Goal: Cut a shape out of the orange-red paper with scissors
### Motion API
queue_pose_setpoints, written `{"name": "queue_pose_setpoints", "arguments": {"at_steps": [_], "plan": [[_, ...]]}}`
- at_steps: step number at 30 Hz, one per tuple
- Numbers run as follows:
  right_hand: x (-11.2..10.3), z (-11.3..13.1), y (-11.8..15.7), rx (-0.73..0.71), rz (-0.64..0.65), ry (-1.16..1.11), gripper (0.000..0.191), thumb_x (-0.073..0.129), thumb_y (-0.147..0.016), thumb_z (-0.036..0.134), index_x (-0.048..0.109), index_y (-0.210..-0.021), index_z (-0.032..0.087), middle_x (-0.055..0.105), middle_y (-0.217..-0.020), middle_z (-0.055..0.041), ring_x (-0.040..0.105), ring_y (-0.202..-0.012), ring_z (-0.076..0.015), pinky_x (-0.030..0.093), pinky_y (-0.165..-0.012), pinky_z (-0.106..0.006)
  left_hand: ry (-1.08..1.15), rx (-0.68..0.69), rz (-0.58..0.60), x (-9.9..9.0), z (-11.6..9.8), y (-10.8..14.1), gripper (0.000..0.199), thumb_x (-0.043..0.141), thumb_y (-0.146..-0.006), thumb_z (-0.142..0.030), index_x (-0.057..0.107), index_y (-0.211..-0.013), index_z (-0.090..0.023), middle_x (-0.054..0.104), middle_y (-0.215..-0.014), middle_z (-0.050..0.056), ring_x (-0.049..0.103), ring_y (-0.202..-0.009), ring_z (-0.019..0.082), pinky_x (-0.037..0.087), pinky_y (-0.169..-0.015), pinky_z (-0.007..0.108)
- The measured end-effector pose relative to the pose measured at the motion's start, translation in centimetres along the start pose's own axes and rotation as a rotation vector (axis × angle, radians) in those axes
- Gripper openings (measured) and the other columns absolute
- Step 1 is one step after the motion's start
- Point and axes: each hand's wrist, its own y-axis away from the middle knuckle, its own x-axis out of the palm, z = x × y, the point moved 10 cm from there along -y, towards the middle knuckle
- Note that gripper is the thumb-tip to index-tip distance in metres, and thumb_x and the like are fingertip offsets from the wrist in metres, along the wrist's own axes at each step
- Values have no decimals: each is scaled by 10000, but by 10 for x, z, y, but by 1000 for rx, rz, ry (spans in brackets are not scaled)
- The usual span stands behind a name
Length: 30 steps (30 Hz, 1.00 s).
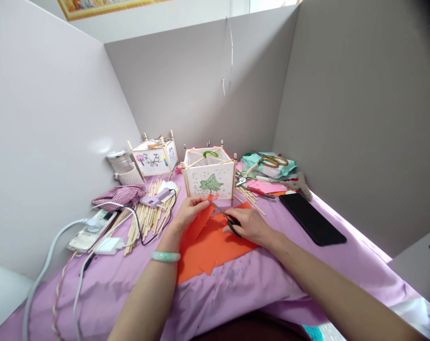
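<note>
My left hand (191, 215) pinches a piece of orange paper (199, 226) and holds it raised at its top edge. In my right hand (250, 225) is a small pair of scissors (233, 224) with black handles, fingers wrapped in the loops. The blades point left and meet the raised paper near my left fingertips. Beneath both hands more orange paper (222, 248) lies flat, with a jagged cut edge toward me. Just behind stands a lantern (211, 180) of sticks and white panels with a green leaf picture.
A second lantern (152, 160) stands back left, beside a jar (120, 163). On the left lie wooden sticks (149, 215), a glue gun (155, 198), a power strip (90, 232) and cables. At right are a black phone (310, 218), pliers (259, 190) and gold-handled scissors (273, 161).
</note>
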Motion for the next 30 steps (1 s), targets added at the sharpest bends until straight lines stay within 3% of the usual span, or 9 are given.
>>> {"name": "queue_pose_setpoints", "arguments": {"at_steps": [6, 14, 25, 30], "plan": [[0, 1, 0, -8, -8, -29, 410, 592, -786, 492, 581, -1047, 177, 652, -891, -54, 604, -777, -168, 409, -686, -244, -11, 3, 52, 8, -3, 0, 247, 724, -641, -348, 661, -700, -117, 637, -633, 16, 535, -549, 105, 389, -561, 226], [-2, 0, -1, -6, -15, 10, 383, 598, -786, 473, 597, -1027, 175, 663, -861, -55, 608, -746, -169, 405, -653, -240, -40, 23, 36, 7, -5, 0, 223, 714, -652, -333, 647, -681, -122, 601, -596, -10, 490, -532, 86, 351, -539, 209], [-1, -1, 0, 0, -28, 6, 390, 590, -793, 471, 592, -1049, 178, 665, -892, -61, 620, -796, -181, 420, -685, -247, -33, 16, 16, 4, -5, 1, 239, 710, -642, -348, 647, -729, -134, 628, -650, 7, 527, -573, 112, 377, -561, 220], [-2, 2, 0, -5, -15, -4, 401, 582, -788, 506, 585, -1014, 175, 645, -840, -47, 591, -730, -160, 396, -652, -238, -79, 48, 59, 10, -9, 0, 210, 706, -652, -321, 663, -697, -121, 625, -660, 15, 517, -605, 113, 383, -614, 230]]}}
